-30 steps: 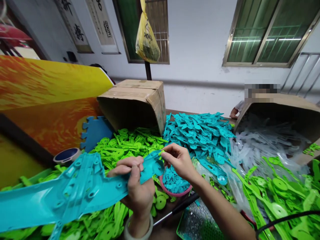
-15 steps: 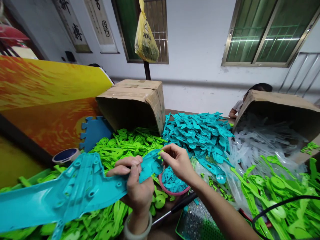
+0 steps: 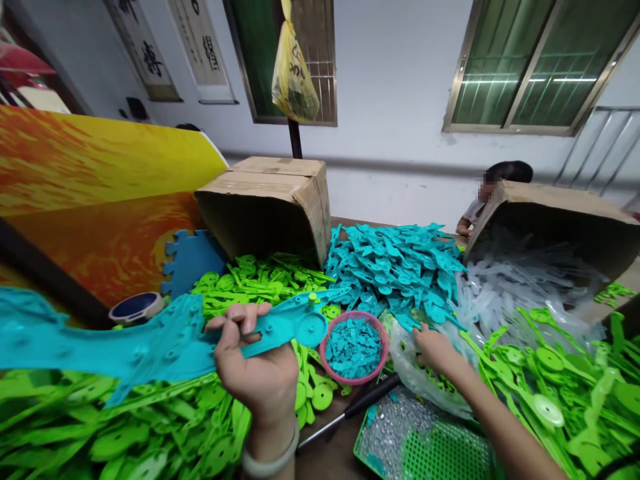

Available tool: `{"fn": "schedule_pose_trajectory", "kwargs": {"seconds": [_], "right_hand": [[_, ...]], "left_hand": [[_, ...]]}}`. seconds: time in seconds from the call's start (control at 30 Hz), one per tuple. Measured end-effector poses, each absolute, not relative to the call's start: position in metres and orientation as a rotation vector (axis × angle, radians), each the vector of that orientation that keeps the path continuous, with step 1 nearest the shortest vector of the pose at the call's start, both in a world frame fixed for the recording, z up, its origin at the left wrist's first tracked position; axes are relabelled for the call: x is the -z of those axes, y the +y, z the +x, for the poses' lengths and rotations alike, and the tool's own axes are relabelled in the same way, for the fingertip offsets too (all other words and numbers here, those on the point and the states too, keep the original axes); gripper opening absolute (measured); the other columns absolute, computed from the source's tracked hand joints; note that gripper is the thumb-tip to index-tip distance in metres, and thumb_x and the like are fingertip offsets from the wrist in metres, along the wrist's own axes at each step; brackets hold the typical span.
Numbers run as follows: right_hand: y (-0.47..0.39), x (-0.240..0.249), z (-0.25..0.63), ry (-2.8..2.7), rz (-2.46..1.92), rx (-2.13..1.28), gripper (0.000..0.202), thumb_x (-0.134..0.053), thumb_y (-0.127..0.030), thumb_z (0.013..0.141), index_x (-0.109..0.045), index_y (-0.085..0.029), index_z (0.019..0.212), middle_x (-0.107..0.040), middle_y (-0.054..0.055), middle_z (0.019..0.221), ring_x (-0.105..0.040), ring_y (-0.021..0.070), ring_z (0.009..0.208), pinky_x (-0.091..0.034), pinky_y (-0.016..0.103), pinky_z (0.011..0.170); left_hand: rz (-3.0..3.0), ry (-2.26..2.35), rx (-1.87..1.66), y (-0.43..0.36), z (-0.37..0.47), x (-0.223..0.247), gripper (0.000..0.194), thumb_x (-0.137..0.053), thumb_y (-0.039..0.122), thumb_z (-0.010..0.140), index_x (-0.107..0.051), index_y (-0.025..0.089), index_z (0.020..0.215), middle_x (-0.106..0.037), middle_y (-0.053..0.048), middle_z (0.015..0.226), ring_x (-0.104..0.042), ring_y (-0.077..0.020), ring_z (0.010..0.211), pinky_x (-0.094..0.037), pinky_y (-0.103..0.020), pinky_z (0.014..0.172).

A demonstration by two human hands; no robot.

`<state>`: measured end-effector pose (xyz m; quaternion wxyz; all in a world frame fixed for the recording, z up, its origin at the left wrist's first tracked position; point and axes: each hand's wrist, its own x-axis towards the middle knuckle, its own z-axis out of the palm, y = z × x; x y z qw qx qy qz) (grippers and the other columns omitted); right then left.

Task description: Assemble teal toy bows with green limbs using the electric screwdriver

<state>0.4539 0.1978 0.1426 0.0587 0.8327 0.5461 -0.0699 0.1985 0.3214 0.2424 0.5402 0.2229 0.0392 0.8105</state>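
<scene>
My left hand [image 3: 263, 380] is closed around a long turquoise plastic shell [image 3: 165, 343], its pegged inner side facing up. Near the shell's far end, a small bright green piece [image 3: 313, 299] sits above a round recess. My right hand [image 3: 440, 353] reaches over a clear plastic bag [image 3: 407, 353] holding small green pieces. Its fingers are bent together beside a heap of turquoise parts [image 3: 395, 263]; whatever they grip is hidden. Between the hands stands a pink bowl [image 3: 327, 363] full of small turquoise pieces.
Green parts [image 3: 125, 433] heap up below my left hand, and more green parts [image 3: 550, 373] lie at right. A green basket [image 3: 445, 447] holds silvery screws beside a black-handled screwdriver [image 3: 370, 397]. Cardboard boxes [image 3: 275, 177] lie on their sides behind. A person [image 3: 505, 172] sits at the far right.
My right hand has left the turquoise shell's end and moved right to the bag. The green piece stays on the shell, which my left hand has shifted slightly left.
</scene>
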Motion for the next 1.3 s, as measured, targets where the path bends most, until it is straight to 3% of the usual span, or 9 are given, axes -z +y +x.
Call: {"fn": "schedule_pose_trajectory", "kwargs": {"seconds": [0.1, 0.27, 0.43, 0.6, 0.77, 0.87, 1.0, 1.17, 1.3], "right_hand": [[0.187, -0.131, 0.448, 1.608, 2.509, 0.234, 0.044, -0.053, -0.003, 0.080, -0.062, -0.010, 0.123, -0.066, 0.023, 0.122, -0.072, 0.0290, 0.098, -0.053, 0.031, 0.077], [0.175, -0.120, 0.440, 1.622, 2.456, 0.365, 0.033, -0.048, -0.004, 0.087, -0.071, -0.009, 0.109, -0.073, 0.022, 0.109, -0.072, 0.0327, 0.104, -0.054, 0.033, 0.084], [0.166, -0.113, 0.441, 1.691, 2.419, 0.463, 0.038, -0.043, -0.004, 0.088, -0.072, -0.011, 0.112, -0.074, 0.020, 0.108, -0.071, 0.0308, 0.104, -0.053, 0.033, 0.083], [0.160, -0.115, 0.443, 1.753, 2.388, 0.481, 0.039, -0.043, -0.003, 0.085, -0.072, -0.011, 0.110, -0.072, 0.020, 0.112, -0.069, 0.0297, 0.107, -0.050, 0.032, 0.085], [0.164, -0.119, 0.447, 1.819, 2.347, 0.532, 0.036, -0.045, -0.004, 0.084, -0.073, -0.013, 0.106, -0.070, 0.016, 0.115, -0.068, 0.0251, 0.104, -0.048, 0.029, 0.085], [0.165, -0.118, 0.450, 1.802, 2.356, 0.550, 0.036, -0.044, -0.005, 0.086, -0.073, -0.012, 0.105, -0.073, 0.015, 0.108, -0.068, 0.0251, 0.102, -0.047, 0.029, 0.085], [0.163, -0.113, 0.450, 1.765, 2.394, 0.539, 0.036, -0.045, -0.002, 0.085, -0.071, -0.010, 0.108, -0.072, 0.019, 0.110, -0.069, 0.0256, 0.100, -0.048, 0.030, 0.083], [0.159, -0.107, 0.447, 1.816, 2.483, 0.527, 0.019, -0.055, -0.004, 0.088, -0.070, -0.014, 0.093, -0.072, 0.008, 0.097, -0.068, 0.0176, 0.089, -0.052, 0.031, 0.083], [0.157, -0.113, 0.455, 1.907, 2.690, 0.427, 0.025, -0.055, 0.003, 0.079, -0.067, -0.019, 0.076, -0.070, 0.006, 0.085, -0.066, 0.0175, 0.080, -0.050, 0.028, 0.073]], "left_hand": [[0.545, 0.026, -1.878, 0.320, 0.197, -0.244, 0.028, -0.080, 0.016, 0.073, -0.056, 0.018, 0.087, -0.050, 0.005, 0.083, -0.044, -0.0068, 0.067, -0.051, -0.020, 0.078], [0.650, -0.006, -1.754, 0.323, 0.195, -0.246, 0.028, -0.086, 0.022, 0.073, -0.065, 0.018, 0.091, -0.048, 0.006, 0.078, -0.040, -0.0056, 0.061, -0.052, -0.017, 0.075], [0.893, 0.217, -1.679, 0.330, 0.195, -0.243, 0.054, -0.093, 0.039, 0.063, -0.072, 0.022, 0.110, -0.063, 0.003, 0.086, -0.048, -0.0080, 0.062, -0.057, -0.024, 0.082], [1.123, 0.310, -1.675, 0.336, 0.193, -0.237, 0.042, -0.083, 0.059, 0.071, -0.075, 0.021, 0.086, -0.060, -0.001, 0.074, -0.054, -0.0136, 0.065, -0.057, -0.030, 0.086], [0.899, 0.258, -1.575, 0.335, 0.199, -0.234, 0.054, -0.091, 0.060, 0.057, -0.073, 0.023, 0.092, -0.061, -0.001, 0.091, -0.053, -0.0115, 0.071, -0.058, -0.025, 0.083], [0.833, 0.240, -1.587, 0.330, 0.204, -0.233, 0.052, -0.087, 0.064, 0.063, -0.072, 0.022, 0.092, -0.060, 0.000, 0.091, -0.049, -0.0090, 0.066, -0.056, -0.023, 0.085], [0.774, 0.346, -1.646, 0.324, 0.211, -0.232, 0.044, -0.088, 0.054, 0.066, -0.071, 0.024, 0.092, -0.066, 0.000, 0.094, -0.060, -0.0142, 0.080, -0.056, -0.033, 0.093], [0.785, 0.319, -1.599, 0.321, 0.215, -0.232, 0.056, -0.087, 0.057, 0.066, -0.069, 0.024, 0.107, -0.071, -0.002, 0.104, -0.065, -0.0165, 0.083, -0.057, -0.036, 0.089], [0.823, 0.216, -1.538, 0.323, 0.213, -0.234, 0.067, -0.084, 0.060, 0.070, -0.064, 0.028, 0.124, -0.069, -0.004, 0.123, -0.066, -0.0173, 0.091, -0.058, -0.035, 0.089]]}}
